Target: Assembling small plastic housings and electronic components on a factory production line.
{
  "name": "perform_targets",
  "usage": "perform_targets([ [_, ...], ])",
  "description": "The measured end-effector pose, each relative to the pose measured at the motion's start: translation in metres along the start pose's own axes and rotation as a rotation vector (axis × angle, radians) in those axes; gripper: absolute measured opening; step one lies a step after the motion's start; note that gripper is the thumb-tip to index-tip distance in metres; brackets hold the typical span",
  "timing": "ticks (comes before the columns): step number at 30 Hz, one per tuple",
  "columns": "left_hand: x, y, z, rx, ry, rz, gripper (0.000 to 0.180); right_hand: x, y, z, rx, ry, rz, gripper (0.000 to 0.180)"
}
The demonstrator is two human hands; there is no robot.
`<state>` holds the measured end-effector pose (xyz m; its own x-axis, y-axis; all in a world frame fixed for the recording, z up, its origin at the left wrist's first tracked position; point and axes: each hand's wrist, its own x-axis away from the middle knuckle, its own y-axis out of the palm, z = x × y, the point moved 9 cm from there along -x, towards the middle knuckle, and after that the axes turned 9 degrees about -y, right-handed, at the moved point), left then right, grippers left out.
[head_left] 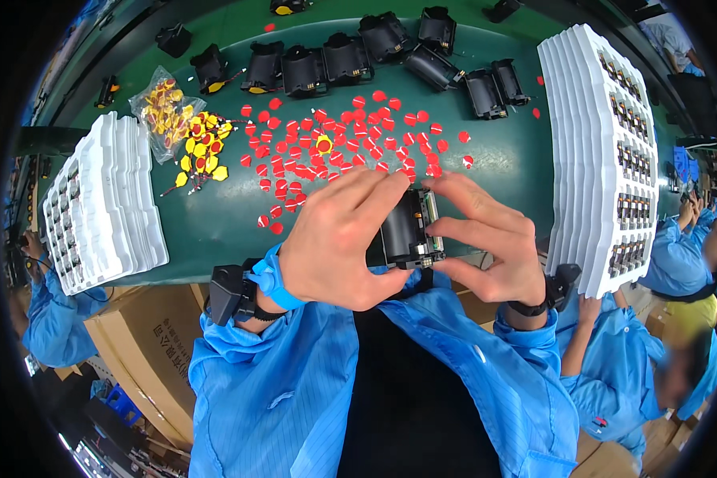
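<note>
Between my hands is a black plastic housing [402, 231] with a hollow rounded bay and a narrow green circuit board [431, 209] along its right side. My left hand [338, 235] grips its left side, thumb at the bottom edge and fingers at the top. The fingers of my right hand [490, 239] press against the right side, by the board. Both hands hold it just above the near edge of the green table [207, 251]. Just beyond lie many scattered red round stickers [358, 127], with one yellow piece [323, 144] among them.
Yellow wired parts [203, 151] lie beside a clear bag [163, 111] of similar ones. Several black housings [304, 70] line the far side. White tray stacks stand left [123, 199] and right [570, 151]. A cardboard box [147, 342] sits below left; co-workers in blue [613, 358] are at right.
</note>
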<state>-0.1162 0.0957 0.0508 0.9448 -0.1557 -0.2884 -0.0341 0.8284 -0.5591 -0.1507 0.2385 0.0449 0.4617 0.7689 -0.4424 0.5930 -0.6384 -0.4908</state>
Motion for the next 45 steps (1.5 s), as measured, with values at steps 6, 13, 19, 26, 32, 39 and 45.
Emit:
perform_targets([
  [6,0.007,-0.007,-0.006,0.000,-0.095,0.073,0.073,0.001,0.040,-0.020,0.370,-0.012,-0.252,0.081],
  [13,0.021,-0.013,0.002,-0.087,-0.078,0.221,0.068,0.012,0.046,-0.012,0.112,-0.055,-0.200,0.083],
  [19,0.023,-0.001,0.022,-0.367,0.032,0.288,0.068,0.012,0.060,-0.004,0.025,0.044,0.013,0.091],
  [26,0.028,-0.001,0.011,-0.192,0.031,0.126,0.074,0.012,0.025,0.008,-0.027,0.201,0.262,0.028],
  [32,0.019,-0.002,-0.012,0.161,-0.172,0.045,0.059,0.008,0.018,0.007,0.075,0.244,0.275,0.009],
  [39,0.020,0.006,-0.036,0.332,-0.350,0.131,0.031,0.000,0.026,-0.012,0.183,0.141,0.279,0.016],
  [45,0.021,0.006,-0.030,0.307,-0.370,0.119,0.031,-0.001,0.029,-0.023,0.308,0.138,0.283,0.017],
])
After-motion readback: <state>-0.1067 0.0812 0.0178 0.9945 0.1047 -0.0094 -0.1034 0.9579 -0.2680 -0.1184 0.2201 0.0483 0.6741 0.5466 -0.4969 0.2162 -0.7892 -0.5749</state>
